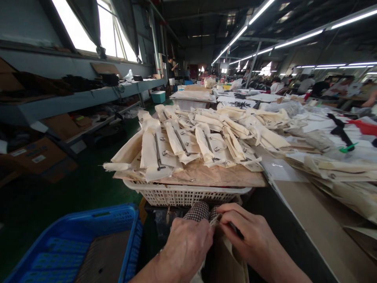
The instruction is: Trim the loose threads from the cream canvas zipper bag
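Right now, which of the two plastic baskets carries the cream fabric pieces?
The white basket, straight ahead, under the board bearing them. The blue basket, lower left, shows none.

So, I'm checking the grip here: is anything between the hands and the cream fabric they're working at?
Nothing visible. The left hand and right hand both pinch the cream fabric directly, next to the checked cloth. The white basket stands beyond them.

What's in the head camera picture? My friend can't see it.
The left hand and right hand pinch a tan cloth together, beside checked fabric. Ahead, a white basket carries a board heaped with cream cloth pieces; a blue crate sits at the left.
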`<control>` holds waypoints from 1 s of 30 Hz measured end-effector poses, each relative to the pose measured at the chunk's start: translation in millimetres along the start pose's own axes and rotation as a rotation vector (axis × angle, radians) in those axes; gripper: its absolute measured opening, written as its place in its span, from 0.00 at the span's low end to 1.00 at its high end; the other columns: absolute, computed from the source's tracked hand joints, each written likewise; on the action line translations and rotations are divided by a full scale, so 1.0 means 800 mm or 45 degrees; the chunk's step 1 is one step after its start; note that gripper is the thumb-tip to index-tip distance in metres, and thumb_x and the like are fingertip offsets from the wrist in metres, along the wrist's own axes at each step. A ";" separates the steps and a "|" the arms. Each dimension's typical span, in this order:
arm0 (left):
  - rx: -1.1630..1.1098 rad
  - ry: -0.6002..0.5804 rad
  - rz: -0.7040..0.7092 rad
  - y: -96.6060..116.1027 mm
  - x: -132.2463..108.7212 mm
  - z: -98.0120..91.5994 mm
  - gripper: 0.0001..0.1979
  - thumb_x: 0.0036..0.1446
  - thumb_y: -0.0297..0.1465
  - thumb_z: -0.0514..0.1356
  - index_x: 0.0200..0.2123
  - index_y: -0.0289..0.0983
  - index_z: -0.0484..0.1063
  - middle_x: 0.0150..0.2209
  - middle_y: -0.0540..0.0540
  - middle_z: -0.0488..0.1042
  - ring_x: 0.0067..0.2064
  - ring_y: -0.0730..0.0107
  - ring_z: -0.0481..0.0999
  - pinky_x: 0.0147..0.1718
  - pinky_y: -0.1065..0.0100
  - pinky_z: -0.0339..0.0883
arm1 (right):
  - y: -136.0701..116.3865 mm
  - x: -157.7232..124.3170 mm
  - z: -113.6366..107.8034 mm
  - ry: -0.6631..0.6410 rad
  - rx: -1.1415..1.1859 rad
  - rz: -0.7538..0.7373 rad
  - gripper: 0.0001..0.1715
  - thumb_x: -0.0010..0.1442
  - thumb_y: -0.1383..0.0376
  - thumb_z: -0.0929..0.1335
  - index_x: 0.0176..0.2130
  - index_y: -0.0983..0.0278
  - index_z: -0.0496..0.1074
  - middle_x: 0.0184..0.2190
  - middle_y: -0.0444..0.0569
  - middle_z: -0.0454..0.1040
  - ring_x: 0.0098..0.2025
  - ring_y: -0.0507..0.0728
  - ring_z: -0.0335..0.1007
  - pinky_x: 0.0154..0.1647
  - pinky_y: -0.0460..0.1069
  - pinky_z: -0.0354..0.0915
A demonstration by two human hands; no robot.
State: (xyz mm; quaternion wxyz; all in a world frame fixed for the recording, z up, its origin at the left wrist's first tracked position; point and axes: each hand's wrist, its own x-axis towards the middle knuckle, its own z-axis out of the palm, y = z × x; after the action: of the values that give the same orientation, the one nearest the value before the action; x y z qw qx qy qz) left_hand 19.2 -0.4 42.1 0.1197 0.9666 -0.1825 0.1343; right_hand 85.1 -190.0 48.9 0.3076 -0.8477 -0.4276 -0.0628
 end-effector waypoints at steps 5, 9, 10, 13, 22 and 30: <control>-0.014 -0.039 -0.006 -0.001 0.002 0.003 0.18 0.66 0.25 0.45 0.24 0.38 0.66 0.19 0.52 0.70 0.19 0.69 0.70 0.19 0.66 0.49 | 0.010 -0.003 0.011 0.092 0.076 -0.059 0.08 0.64 0.73 0.63 0.36 0.61 0.68 0.43 0.47 0.77 0.40 0.51 0.77 0.43 0.44 0.72; -0.001 -0.087 -0.031 -0.001 0.003 0.004 0.18 0.67 0.26 0.45 0.25 0.38 0.66 0.19 0.51 0.71 0.20 0.68 0.71 0.20 0.65 0.49 | 0.012 -0.002 0.013 0.093 0.153 -0.026 0.08 0.65 0.73 0.63 0.37 0.61 0.68 0.43 0.45 0.77 0.41 0.50 0.77 0.45 0.43 0.71; -0.001 -0.104 -0.032 -0.001 0.003 0.004 0.18 0.67 0.26 0.46 0.25 0.38 0.66 0.20 0.51 0.71 0.20 0.68 0.71 0.20 0.65 0.49 | 0.012 -0.002 0.013 0.098 0.174 -0.023 0.08 0.65 0.73 0.63 0.36 0.61 0.68 0.42 0.45 0.77 0.41 0.50 0.77 0.45 0.43 0.70; -0.015 -0.132 -0.032 0.000 0.002 0.003 0.18 0.67 0.26 0.46 0.25 0.37 0.67 0.21 0.51 0.72 0.21 0.68 0.72 0.21 0.65 0.50 | 0.011 -0.002 0.014 0.117 0.222 -0.018 0.08 0.65 0.73 0.63 0.36 0.60 0.67 0.40 0.44 0.76 0.40 0.50 0.76 0.42 0.42 0.70; -0.043 -0.071 -0.080 -0.001 0.003 0.005 0.15 0.65 0.26 0.50 0.24 0.38 0.66 0.18 0.53 0.70 0.21 0.69 0.72 0.21 0.67 0.51 | 0.013 -0.003 0.017 0.032 0.143 0.031 0.07 0.66 0.71 0.62 0.36 0.60 0.63 0.39 0.44 0.76 0.38 0.52 0.76 0.38 0.45 0.69; -0.239 0.077 0.009 -0.006 0.015 -0.003 0.09 0.66 0.28 0.53 0.32 0.38 0.70 0.30 0.51 0.71 0.30 0.70 0.73 0.26 0.70 0.60 | 0.006 0.001 0.018 0.089 0.243 0.211 0.06 0.64 0.68 0.63 0.35 0.58 0.60 0.36 0.43 0.78 0.34 0.53 0.78 0.35 0.46 0.69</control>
State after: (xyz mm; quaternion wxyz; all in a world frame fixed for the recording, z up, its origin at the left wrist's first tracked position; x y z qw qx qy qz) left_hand 31.0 0.4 47.0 0.2148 0.9460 -0.1939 0.1463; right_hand 87.0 -183.7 35.5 0.4057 -0.8444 -0.3490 -0.0257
